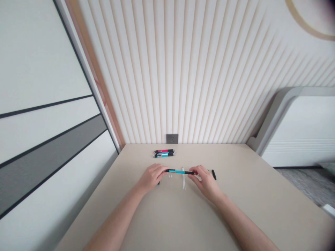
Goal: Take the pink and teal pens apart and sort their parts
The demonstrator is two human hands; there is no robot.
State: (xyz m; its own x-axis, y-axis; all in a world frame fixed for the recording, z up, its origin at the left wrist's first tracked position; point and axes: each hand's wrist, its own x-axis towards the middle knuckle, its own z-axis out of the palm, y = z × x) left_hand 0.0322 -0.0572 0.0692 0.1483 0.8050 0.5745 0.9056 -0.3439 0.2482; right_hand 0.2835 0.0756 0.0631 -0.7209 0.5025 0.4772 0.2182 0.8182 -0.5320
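Left hand [151, 177] curled closed around one end of a teal-and-black pen [180, 171], right hand [205, 181] pinching the other end between thumb and fingertips. Beneath the pen, thin white sticks [183, 178] on a beige table [235, 181]; just beside the right hand, a black pen part [214, 174]. Farther ahead, a row of pens [164, 153], then a grey wall socket [172, 138] on a slatted wall [183, 76].

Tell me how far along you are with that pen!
Already apart on the table: two thin white sticks, small white bits and a black piece. In hand: a teal pen, held by the left hand and right hand. Still waiting: the pens together at the back, seemingly untouched.
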